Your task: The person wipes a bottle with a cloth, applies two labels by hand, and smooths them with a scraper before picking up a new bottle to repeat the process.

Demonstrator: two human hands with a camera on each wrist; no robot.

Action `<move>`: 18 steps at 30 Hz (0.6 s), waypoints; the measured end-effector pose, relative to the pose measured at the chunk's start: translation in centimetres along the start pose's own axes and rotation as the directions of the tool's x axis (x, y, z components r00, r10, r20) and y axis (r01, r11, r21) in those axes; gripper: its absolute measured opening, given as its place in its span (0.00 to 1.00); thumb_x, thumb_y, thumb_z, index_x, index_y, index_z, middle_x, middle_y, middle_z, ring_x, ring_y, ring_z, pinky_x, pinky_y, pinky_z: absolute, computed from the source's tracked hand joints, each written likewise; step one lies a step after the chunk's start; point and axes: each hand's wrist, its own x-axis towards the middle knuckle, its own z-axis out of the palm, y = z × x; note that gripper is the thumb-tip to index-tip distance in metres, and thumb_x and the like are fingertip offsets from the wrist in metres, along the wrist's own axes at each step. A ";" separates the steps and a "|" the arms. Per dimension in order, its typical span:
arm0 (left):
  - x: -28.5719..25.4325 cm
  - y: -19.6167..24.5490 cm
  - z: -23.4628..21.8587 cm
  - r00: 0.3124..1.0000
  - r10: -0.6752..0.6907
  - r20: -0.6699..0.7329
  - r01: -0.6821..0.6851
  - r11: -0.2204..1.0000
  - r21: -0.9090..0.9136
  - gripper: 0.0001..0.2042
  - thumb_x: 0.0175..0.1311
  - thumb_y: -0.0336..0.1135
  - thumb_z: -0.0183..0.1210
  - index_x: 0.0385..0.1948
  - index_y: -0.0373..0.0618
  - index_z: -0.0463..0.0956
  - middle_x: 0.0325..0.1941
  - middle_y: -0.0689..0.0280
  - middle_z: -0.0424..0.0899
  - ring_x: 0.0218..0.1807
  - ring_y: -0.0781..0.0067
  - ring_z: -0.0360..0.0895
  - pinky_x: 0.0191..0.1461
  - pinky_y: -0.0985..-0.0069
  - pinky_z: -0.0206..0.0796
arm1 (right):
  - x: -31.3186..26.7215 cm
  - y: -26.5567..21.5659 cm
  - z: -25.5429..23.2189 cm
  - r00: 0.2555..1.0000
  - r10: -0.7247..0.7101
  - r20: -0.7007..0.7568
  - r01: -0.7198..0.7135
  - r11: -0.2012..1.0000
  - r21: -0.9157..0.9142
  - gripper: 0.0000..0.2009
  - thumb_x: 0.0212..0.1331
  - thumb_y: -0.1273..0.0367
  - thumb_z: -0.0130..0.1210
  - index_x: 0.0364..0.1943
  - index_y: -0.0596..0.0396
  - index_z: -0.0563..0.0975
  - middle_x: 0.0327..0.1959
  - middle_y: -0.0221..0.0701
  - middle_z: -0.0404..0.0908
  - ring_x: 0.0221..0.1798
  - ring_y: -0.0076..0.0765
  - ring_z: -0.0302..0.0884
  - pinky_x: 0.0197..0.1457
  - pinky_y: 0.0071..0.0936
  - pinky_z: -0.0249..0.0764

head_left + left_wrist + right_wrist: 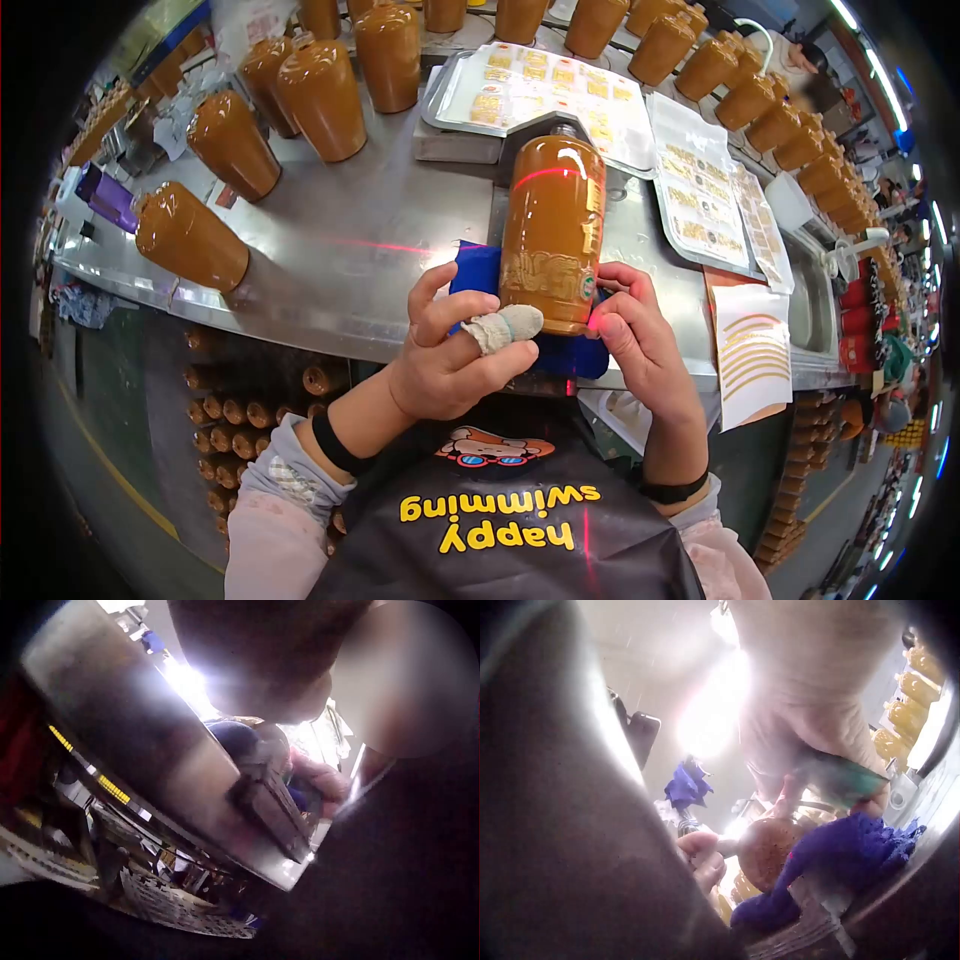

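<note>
A glossy brown bottle (pixel 552 225) with gold raised decoration leans back against a dark angled holder (pixel 520 135), its base toward the person, over a blue cloth (pixel 480 275). My left hand (pixel 450 355) has one finger wrapped in pale material and grips the bottle's lower left side near the base. At the lower right edge is my right hand (pixel 650 345), thumb and fingers bent. The right wrist view shows a blurred teal piece (pixel 844 780) held by that hand (pixel 817 697), beside the round brown base (pixel 767 853). The left wrist view is dark and mostly blocked.
Brown bottles (pixel 325 100) stand on the metal table (pixel 340 240) at left and along the back. Trays of decal sheets (pixel 700 195) lie behind and right, a sheet of gold strips (pixel 753 355) near the right edge. A sink (pixel 810 290) is at far right.
</note>
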 end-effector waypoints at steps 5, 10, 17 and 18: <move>1.6 -0.9 -0.2 0.969 0.236 0.072 -0.243 0.963 0.113 0.09 0.50 0.34 0.62 0.33 0.61 0.77 0.39 0.78 0.83 0.52 0.69 0.68 0.68 0.50 0.53 | -0.5 0.2 -1.6 0.997 0.001 0.083 0.002 1.000 -0.029 0.12 0.63 0.60 0.60 0.34 0.54 0.75 0.59 0.42 0.63 0.64 0.43 0.61 0.64 0.35 0.61; 3.1 -1.2 -0.2 0.922 0.367 0.123 -0.383 0.910 0.155 0.09 0.46 0.34 0.63 0.28 0.65 0.77 0.38 0.84 0.82 0.51 0.73 0.68 0.67 0.52 0.54 | -0.3 0.2 -2.2 0.993 0.023 0.115 -0.027 0.999 0.029 0.11 0.56 0.65 0.66 0.32 0.53 0.74 0.59 0.40 0.64 0.62 0.42 0.63 0.63 0.35 0.62; 4.8 -1.1 -0.2 0.867 0.459 0.196 -0.485 0.868 0.109 0.07 0.47 0.35 0.61 0.27 0.64 0.77 0.34 0.86 0.82 0.55 0.77 0.68 0.70 0.57 0.50 | -0.1 0.7 -2.0 0.994 -0.016 0.110 0.010 0.999 0.054 0.10 0.55 0.67 0.65 0.32 0.53 0.74 0.57 0.40 0.65 0.62 0.43 0.63 0.62 0.34 0.63; 4.8 -1.0 -0.1 0.868 0.447 0.215 -0.476 0.873 0.106 0.07 0.49 0.35 0.61 0.29 0.64 0.77 0.36 0.84 0.83 0.57 0.75 0.69 0.71 0.56 0.49 | -0.1 0.8 -2.0 0.994 -0.018 0.108 0.012 0.998 0.054 0.10 0.55 0.68 0.65 0.31 0.53 0.74 0.57 0.40 0.65 0.62 0.43 0.63 0.62 0.33 0.63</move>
